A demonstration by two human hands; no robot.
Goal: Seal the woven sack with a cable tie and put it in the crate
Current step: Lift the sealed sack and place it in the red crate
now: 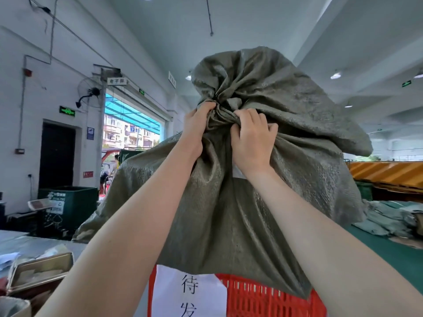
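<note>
A large grey-green woven sack hangs in front of me, raised high with its gathered neck at about head height. My left hand grips the bunched neck from the left, and my right hand clutches it from the right. The loose top of the sack flares out above both hands. The sack's bottom hangs over a red plastic crate directly below. No cable tie is visible; the neck is hidden by my fingers and folds.
A white paper sign with black characters hangs on the crate's front. A metal tin lies at lower left on a grey table. A green bin stands by the left wall. More sacks lie on a green surface at right.
</note>
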